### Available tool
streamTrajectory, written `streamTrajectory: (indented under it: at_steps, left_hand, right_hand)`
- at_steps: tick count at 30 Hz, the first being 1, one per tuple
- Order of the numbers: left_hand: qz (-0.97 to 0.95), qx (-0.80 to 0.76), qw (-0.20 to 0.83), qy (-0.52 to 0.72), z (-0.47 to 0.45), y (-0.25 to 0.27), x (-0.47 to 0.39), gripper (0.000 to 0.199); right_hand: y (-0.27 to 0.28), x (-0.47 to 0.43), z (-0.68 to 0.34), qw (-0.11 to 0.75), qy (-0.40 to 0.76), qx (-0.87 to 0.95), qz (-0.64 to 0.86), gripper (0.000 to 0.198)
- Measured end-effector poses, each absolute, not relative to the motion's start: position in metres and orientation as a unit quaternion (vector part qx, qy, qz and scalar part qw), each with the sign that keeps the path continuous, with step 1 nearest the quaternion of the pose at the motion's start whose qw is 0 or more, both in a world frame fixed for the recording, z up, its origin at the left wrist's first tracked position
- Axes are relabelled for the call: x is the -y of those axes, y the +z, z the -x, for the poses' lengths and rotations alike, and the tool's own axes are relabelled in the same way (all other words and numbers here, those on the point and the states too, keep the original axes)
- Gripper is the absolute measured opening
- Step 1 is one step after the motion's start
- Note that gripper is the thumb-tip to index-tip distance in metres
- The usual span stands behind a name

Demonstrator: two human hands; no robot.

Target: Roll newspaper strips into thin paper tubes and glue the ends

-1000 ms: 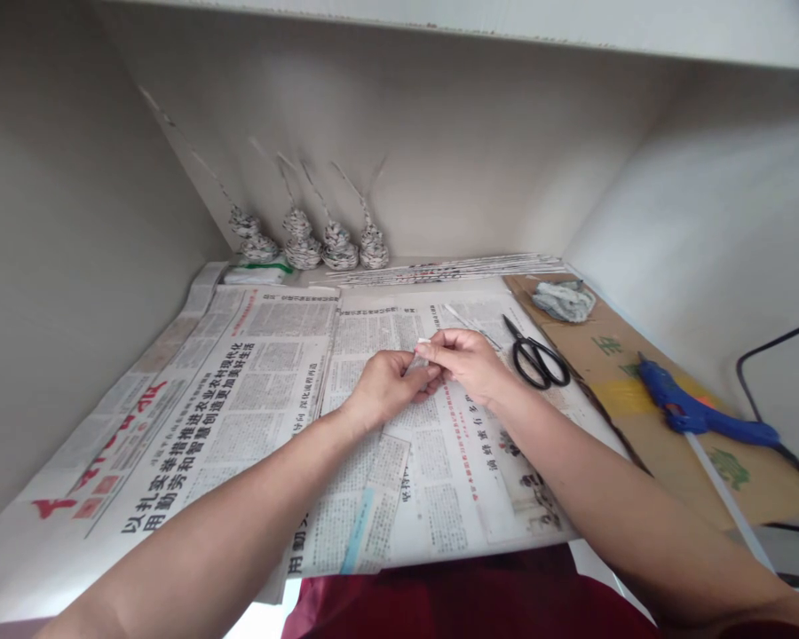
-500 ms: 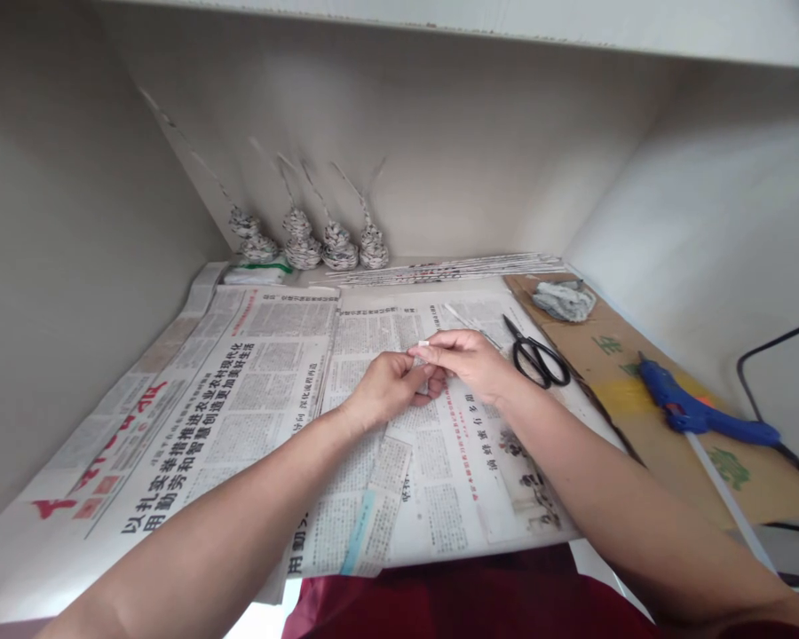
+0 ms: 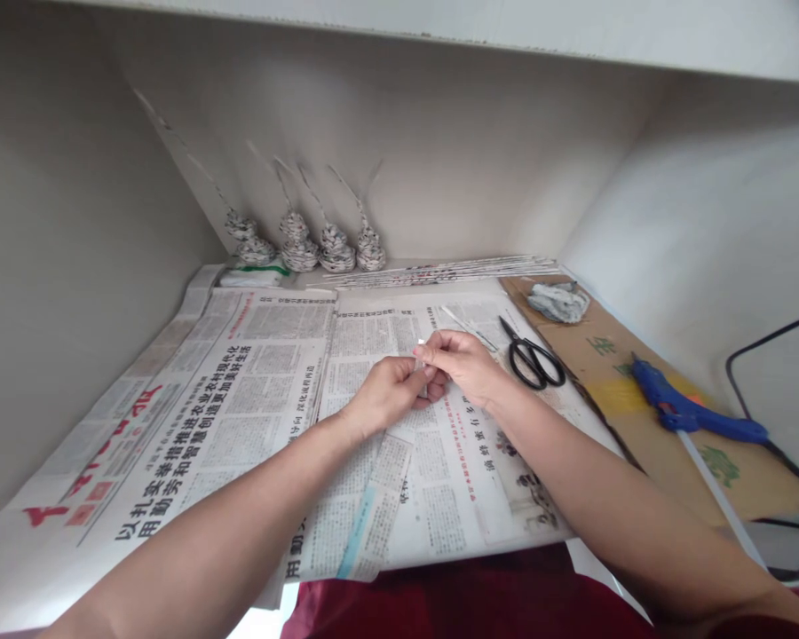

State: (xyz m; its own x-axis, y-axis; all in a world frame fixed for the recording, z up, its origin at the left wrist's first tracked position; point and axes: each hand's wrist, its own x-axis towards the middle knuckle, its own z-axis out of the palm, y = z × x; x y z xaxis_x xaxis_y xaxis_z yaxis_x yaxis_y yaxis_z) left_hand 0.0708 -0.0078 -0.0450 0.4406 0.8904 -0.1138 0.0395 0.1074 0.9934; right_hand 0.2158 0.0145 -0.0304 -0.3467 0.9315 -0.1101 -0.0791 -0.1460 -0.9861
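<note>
Both hands meet above the newspaper sheets, fingers pinched close together. My left hand point(image 3: 392, 390) and my right hand point(image 3: 459, 359) are closed on a strip of newspaper point(image 3: 390, 475). Its small white tip pokes up between the fingertips, and the strip with a blue patch trails below the left hand toward the front edge. How the paper is folded or rolled inside the fingers is hidden. Black-handled scissors point(image 3: 536, 362) lie to the right of my right hand, and thin paper pieces point(image 3: 470, 327) lie just behind it.
Several woven paper gourd shapes point(image 3: 336, 248) with upright stems stand along the back wall. Thin paper sticks point(image 3: 439, 272) lie beside them. On the right, cardboard point(image 3: 613, 355) bears a crumpled grey cloth point(image 3: 559, 302) and a blue glue gun point(image 3: 692, 408) with a cable. Walls and an overhead board enclose the space.
The view has shifted slightly. Both hands keep their pinch on the paper, with only a slight movement of the fingers.
</note>
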Motion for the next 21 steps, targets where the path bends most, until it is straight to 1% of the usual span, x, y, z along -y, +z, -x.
streamTrajectory:
  at_steps: [2, 6, 11, 18, 21]
  left_hand:
    - [-0.566, -0.388, 0.642, 0.341, -0.0702, -0.0455, 0.0071, 0.034]
    - [-0.569, -0.366, 0.658, 0.330, -0.0695, -0.0469, 0.0058, 0.035]
    - [-0.572, -0.371, 0.654, 0.327, -0.0712, -0.0468, 0.0074, 0.035]
    - [-0.589, -0.397, 0.621, 0.331, -0.0739, -0.0438, 0.0128, 0.034]
    - [-0.591, -0.392, 0.621, 0.332, -0.0736, -0.0433, 0.0127, 0.034]
  right_hand:
    - [-0.0278, -0.0142, -0.2178, 0.382, 0.640, 0.536, 0.396, 0.026]
    - [-0.0279, -0.0148, -0.2217, 0.346, 0.645, 0.567, 0.378, 0.028]
    - [-0.0314, -0.0156, -0.2206, 0.367, 0.650, 0.546, 0.381, 0.028]
    - [-0.0314, -0.0142, -0.2176, 0.370, 0.661, 0.519, 0.396, 0.037]
    - [-0.0354, -0.0128, -0.2142, 0.367, 0.646, 0.532, 0.406, 0.038]
